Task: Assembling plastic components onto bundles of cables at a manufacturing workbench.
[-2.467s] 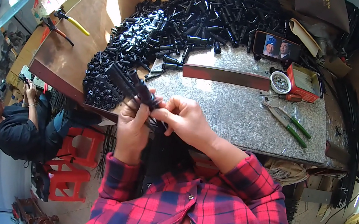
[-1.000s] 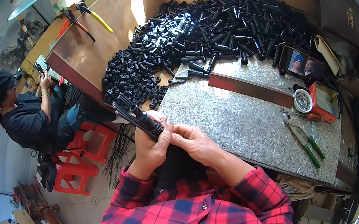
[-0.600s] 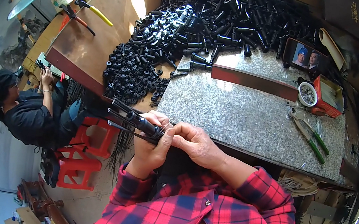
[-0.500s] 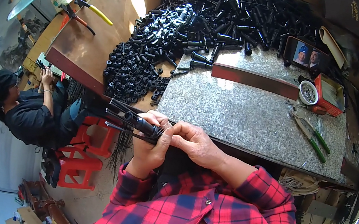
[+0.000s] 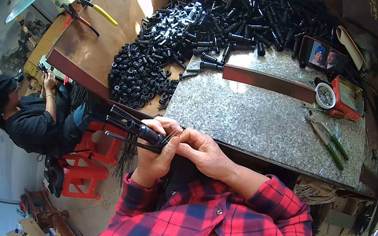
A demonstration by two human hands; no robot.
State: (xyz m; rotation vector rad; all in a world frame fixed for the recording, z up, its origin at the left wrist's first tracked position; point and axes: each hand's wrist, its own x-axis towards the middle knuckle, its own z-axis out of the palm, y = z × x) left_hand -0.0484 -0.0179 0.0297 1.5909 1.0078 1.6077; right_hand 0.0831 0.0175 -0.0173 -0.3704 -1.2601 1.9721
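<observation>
Both hands, left (image 5: pixel 156 154) and right (image 5: pixel 201 150), grip a black rod bundle (image 5: pixel 134 130), now drawn off the table (image 5: pixel 266 124) edge toward the chest, its ends swung leftward.

Black tubes (image 5: pixel 221 30) are heaped behind the stone slab (image 5: pixel 266 124); pliers (image 5: pixel 327 138) lie at its right.

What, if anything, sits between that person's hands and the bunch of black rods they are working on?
Nothing visible does. The left hand is already wrapped around the bundle of black rods, and the right hand pinches at the same end, fingertips touching it. Both are held off the near edge of the grey stone slab.
</observation>
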